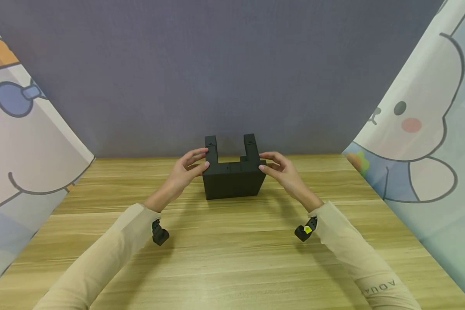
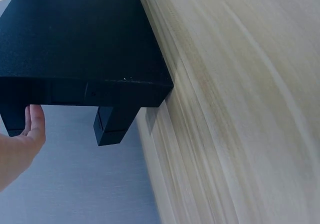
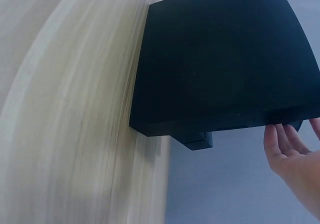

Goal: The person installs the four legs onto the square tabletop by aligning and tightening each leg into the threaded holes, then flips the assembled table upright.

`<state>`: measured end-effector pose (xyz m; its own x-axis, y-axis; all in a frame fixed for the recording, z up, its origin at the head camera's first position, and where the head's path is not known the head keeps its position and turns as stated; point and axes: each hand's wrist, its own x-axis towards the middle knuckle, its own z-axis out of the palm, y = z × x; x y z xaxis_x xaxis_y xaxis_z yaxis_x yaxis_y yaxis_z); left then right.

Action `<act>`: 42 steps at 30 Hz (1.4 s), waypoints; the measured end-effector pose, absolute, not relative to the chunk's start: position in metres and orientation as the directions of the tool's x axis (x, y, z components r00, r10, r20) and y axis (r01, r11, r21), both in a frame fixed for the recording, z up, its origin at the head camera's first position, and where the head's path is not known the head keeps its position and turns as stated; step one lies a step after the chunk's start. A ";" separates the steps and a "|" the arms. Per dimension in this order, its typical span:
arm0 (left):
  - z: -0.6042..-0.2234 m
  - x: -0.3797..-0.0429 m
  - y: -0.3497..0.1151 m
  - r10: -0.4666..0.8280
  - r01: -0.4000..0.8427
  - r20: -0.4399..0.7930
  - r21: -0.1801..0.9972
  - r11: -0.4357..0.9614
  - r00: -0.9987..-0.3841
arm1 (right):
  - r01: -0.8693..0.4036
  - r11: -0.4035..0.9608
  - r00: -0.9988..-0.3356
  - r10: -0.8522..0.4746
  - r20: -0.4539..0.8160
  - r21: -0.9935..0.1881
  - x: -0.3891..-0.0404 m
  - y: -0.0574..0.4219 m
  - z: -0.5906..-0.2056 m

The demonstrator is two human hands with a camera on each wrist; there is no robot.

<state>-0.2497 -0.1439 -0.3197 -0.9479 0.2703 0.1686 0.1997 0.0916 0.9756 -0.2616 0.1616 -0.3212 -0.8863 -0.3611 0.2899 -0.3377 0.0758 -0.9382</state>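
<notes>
A small black stand [image 1: 232,183] with a flat square panel and short legs is on its edge on the wooden table. Its panel faces me, and its legs point toward the grey back wall. My left hand [image 1: 187,168] grips the upper left corner, thumb near the front edge and fingers along the leg. At the upper right corner, my right hand [image 1: 283,170] holds the stand the same way. In the left wrist view, the left fingers [image 2: 36,119] reach behind the panel [image 2: 75,34] beside an upper leg. The right fingertips [image 3: 275,134] curl under the panel edge in the right wrist view.
The wood-grain table [image 1: 232,254] runs up to a grey fabric wall [image 1: 217,73] close behind the stand. Cartoon-printed panels [image 1: 414,129] close off the left and right sides. Each wrist wears a black camera [image 1: 160,232].
</notes>
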 end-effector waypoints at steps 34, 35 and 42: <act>-0.329 -0.238 -0.151 0.315 0.219 0.155 0.959 0.178 -0.936 | -0.364 0.007 -0.843 -0.427 0.326 -0.932 -0.270 0.167 -0.329; -0.330 -0.238 -0.151 0.317 0.224 0.160 0.959 0.176 -0.935 | -0.363 0.011 -0.846 -0.424 0.324 -0.932 -0.270 0.167 -0.329; -0.331 -0.240 -0.149 0.291 0.291 0.227 0.936 0.199 -0.929 | -0.350 0.044 -0.865 -0.398 0.305 -0.936 -0.275 0.165 -0.328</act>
